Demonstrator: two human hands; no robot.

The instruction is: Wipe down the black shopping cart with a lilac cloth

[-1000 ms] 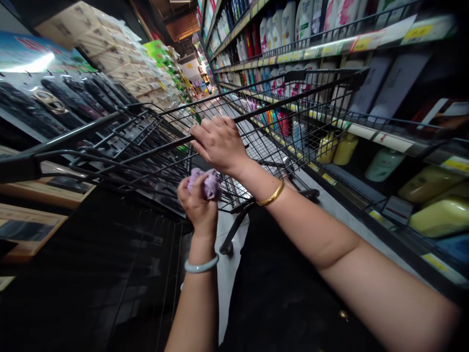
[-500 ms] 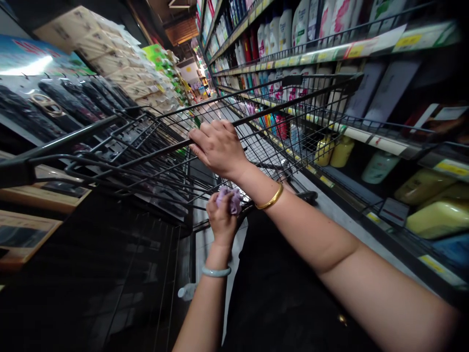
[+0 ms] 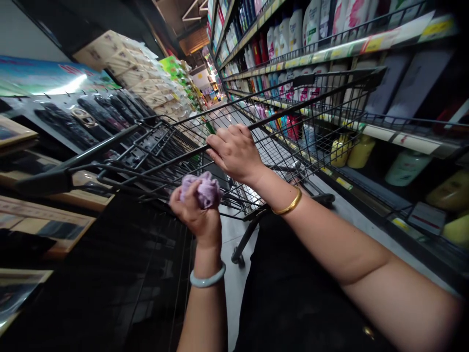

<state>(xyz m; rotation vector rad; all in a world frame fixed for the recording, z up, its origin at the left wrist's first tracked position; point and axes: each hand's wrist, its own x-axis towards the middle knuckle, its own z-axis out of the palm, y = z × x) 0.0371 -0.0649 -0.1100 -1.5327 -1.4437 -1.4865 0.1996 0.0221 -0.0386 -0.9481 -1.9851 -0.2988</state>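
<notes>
A dark wire shopping cart [image 3: 293,109] stands in front of me, tilted across the view. My right hand [image 3: 236,152], with a gold bangle at its wrist, is closed over the cart's rail. In my left hand [image 3: 198,220], below and to the left of the right one, a crumpled light purple cloth [image 3: 207,189] is squeezed between the fingers and bulges out at the top. A pale bangle circles that wrist. The cloth is beside the cart's near wire side; whether it touches the wires I cannot tell.
Shelves of shampoo bottles [image 3: 282,36] line the right side, with yellow bottles [image 3: 340,150] low down. On the left hang packaged belts [image 3: 98,110] above boxed goods [image 3: 78,225]. Stacked tissue packs [image 3: 120,61] stand farther back. A cart wheel [image 3: 238,256] is near my legs.
My left hand has drawn back from low by the cart, moving left and slightly up with the purple cloth. My right hand keeps its hold on the rail. The view has shifted a little.
</notes>
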